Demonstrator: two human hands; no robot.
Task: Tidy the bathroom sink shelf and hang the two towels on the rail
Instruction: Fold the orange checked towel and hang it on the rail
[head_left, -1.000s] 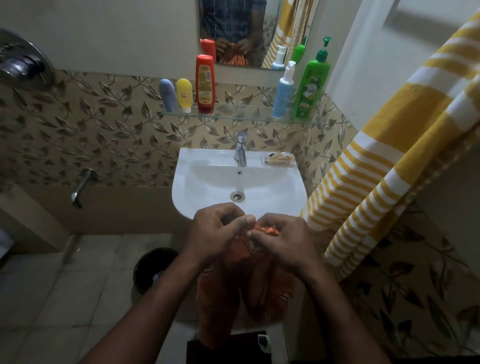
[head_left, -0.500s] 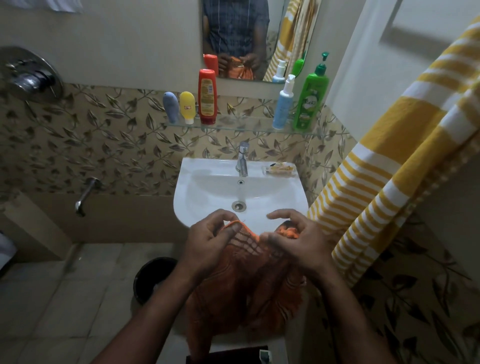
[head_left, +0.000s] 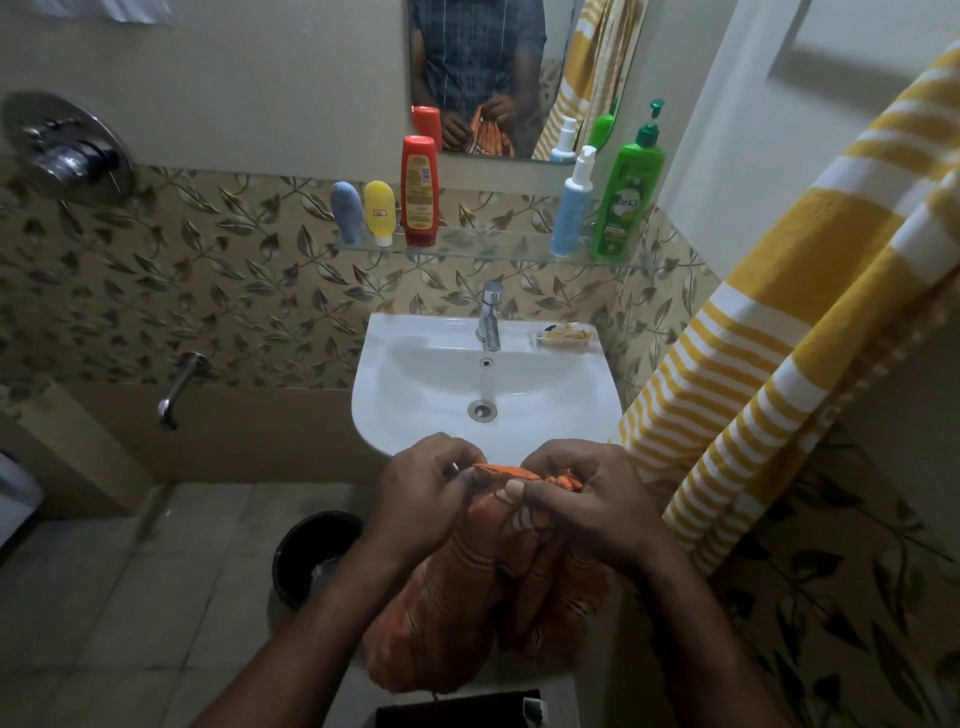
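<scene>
An orange towel (head_left: 457, 592) with pale stripes hangs bunched below the sink's front edge. My left hand (head_left: 423, 493) and my right hand (head_left: 587, 499) both pinch its top edge, close together. A yellow and white striped towel (head_left: 769, 364) drapes down the right side; what holds it up is out of view. The glass shelf (head_left: 493, 254) above the sink carries a grey tube (head_left: 347, 212), a yellow tube (head_left: 378, 210), a red bottle (head_left: 418, 189), a blue pump bottle (head_left: 571, 205) and a green pump bottle (head_left: 628, 200), all upright.
The white sink (head_left: 405, 415) has a tap (head_left: 489, 317) and a soap dish (head_left: 563, 335) at its back right. A mirror (head_left: 488, 73) hangs above the shelf. A black bin (head_left: 311, 551) stands on the floor to the left. A wall spout (head_left: 182, 384) and shower valve (head_left: 67, 145) are further left.
My hands opened apart along the towel's top edge half a second ago and have closed together again. The view has tilted up slightly.
</scene>
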